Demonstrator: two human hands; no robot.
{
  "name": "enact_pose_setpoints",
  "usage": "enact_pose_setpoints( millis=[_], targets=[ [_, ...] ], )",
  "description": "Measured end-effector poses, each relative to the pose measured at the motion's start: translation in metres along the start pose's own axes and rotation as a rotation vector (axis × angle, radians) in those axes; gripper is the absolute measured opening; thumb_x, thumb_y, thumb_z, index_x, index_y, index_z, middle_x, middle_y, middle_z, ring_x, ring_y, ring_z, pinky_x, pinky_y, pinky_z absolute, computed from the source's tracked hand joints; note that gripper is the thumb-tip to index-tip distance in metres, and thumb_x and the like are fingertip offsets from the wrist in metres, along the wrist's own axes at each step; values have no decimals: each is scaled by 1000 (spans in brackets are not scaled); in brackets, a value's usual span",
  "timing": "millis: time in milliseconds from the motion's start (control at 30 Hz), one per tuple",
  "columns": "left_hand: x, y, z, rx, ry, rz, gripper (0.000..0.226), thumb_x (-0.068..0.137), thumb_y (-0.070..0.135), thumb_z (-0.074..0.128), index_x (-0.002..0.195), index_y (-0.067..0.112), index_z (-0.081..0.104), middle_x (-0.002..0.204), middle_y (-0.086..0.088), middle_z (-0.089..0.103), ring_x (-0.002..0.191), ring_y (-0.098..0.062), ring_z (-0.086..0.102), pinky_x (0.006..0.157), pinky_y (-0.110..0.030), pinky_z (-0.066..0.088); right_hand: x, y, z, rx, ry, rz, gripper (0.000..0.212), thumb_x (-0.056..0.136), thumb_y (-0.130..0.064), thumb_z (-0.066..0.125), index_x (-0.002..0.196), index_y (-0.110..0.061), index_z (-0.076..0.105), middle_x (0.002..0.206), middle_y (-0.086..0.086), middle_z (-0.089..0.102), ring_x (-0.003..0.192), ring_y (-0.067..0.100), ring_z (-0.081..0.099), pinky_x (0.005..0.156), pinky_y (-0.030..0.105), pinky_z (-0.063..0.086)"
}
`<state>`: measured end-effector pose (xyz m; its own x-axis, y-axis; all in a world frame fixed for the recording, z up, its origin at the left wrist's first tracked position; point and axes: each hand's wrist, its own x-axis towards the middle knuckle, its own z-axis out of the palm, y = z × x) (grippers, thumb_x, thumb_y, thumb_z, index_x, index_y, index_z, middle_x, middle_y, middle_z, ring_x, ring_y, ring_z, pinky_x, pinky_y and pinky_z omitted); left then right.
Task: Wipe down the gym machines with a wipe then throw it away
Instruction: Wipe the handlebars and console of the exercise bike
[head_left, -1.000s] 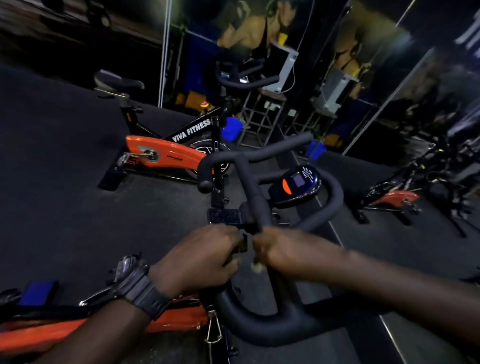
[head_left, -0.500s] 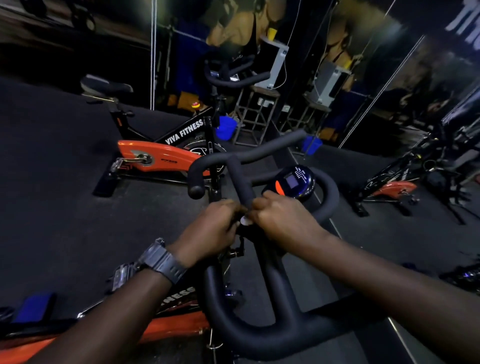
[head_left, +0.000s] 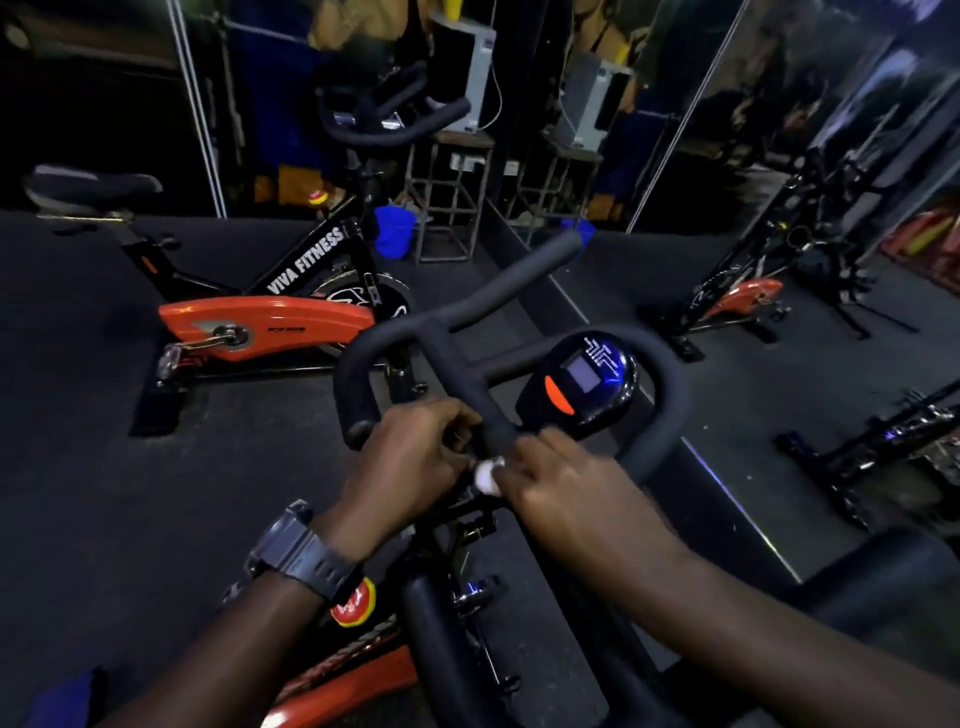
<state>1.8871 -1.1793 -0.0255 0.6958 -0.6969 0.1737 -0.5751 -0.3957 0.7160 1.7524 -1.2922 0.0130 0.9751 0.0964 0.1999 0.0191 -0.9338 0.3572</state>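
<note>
Here the wipe (head_left: 488, 474) is a small white wad showing between the two hands, right at the centre bar of the near bike's handlebar (head_left: 470, 384). The right hand (head_left: 558, 480) has its fingers curled round it, pinching it against the bar; balled up like that, it probably gives a firm pad to rub along the narrow foam tube. The left hand (head_left: 415, 457) sits just across the bar, fingers curled in toward it. Whether they grip the bar itself or the fittings beneath is hard to tell, but the hold looks meant to steady the handlebar while the other hand scrubs. A dark watch (head_left: 301, 558) rides on the left wrist.

Just beyond the hands, the bike's small display (head_left: 587, 379) sits inside the loop of the handlebar, close enough that the cloth could reach it next. Further off stands a second bike (head_left: 260, 322) with an orange guard, well apart on the dark floor (head_left: 78, 467), and more machines show at the right, along the mirrors. With those untouched as far as can be judged, the wiping seems early, and no bin is in sight.
</note>
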Motion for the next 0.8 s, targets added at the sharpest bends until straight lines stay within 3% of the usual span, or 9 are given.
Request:
enact_pose_setpoints(
  millis=[133, 167, 267, 333, 400, 500, 667, 800],
  targets=[
    [9, -5, -2, -80, -27, -4, 31, 79, 7, 74, 105, 24, 73, 90, 11, 72, 85, -1, 66, 67, 0, 38, 25, 4, 2, -37, 43, 55, 7, 74, -19, 63, 71, -13, 67, 73, 4, 57, 68, 24, 58, 42, 25, 22],
    [11, -6, -3, -89, -20, -11, 34, 79, 5, 71, 104, 27, 73, 87, 13, 71, 82, 0, 65, 66, -1, 40, 43, 6, 4, -31, 44, 89, 17, 75, -18, 54, 68, -13, 68, 71, 4, 58, 67, 24, 59, 43, 24, 21],
    [18, -13, 0, -170, -40, -71, 47, 78, -4, 65, 112, 27, 69, 81, 11, 70, 74, -5, 64, 72, -19, 49, 69, 9, 13, -40, 49, 114, 33, 73, -18, 36, 65, -11, 67, 70, 6, 58, 67, 26, 59, 43, 25, 27],
    [21, -16, 2, -253, -55, -95, 44, 79, -8, 63, 108, 24, 67, 74, 11, 65, 63, 1, 58, 72, -21, 50, 54, 5, 14, -17, 39, 42, 20, 78, -15, 48, 70, -10, 65, 74, 8, 58, 71, 27, 58, 43, 30, 40],
    [21, -19, 3, -312, -59, -103, 45, 79, -9, 63, 105, 27, 64, 71, 13, 65, 60, 3, 58, 71, -21, 51, 28, 1, 8, -13, 33, -24, 10, 79, -16, 59, 71, -11, 62, 77, 5, 57, 72, 24, 56, 45, 32, 40],
    [19, -23, 5, -374, -51, -100, 41, 82, -7, 63, 108, 24, 67, 74, 14, 68, 68, -3, 66, 78, -28, 55, 20, 3, 5, -35, 31, -45, 15, 81, -20, 54, 69, -15, 60, 80, 1, 57, 76, 21, 53, 48, 30, 37],
    [18, -21, 7, -422, 10, -132, 39, 86, -10, 49, 108, 15, 71, 91, 6, 74, 85, -6, 69, 83, -23, 51, 53, -9, 36, 34, 76, -62, 8, 80, -18, 66, 75, -11, 69, 80, 4, 60, 80, 27, 57, 66, 34, 43],
    [15, -22, 6, -512, -13, -174, 42, 87, -12, 43, 107, 14, 69, 87, 3, 73, 81, -10, 73, 86, -30, 55, 2, -15, 25, 74, -94, -239, 15, 86, -24, 65, 72, -20, 66, 82, -5, 58, 94, 20, 51, 72, 29, 43]
  ],
)
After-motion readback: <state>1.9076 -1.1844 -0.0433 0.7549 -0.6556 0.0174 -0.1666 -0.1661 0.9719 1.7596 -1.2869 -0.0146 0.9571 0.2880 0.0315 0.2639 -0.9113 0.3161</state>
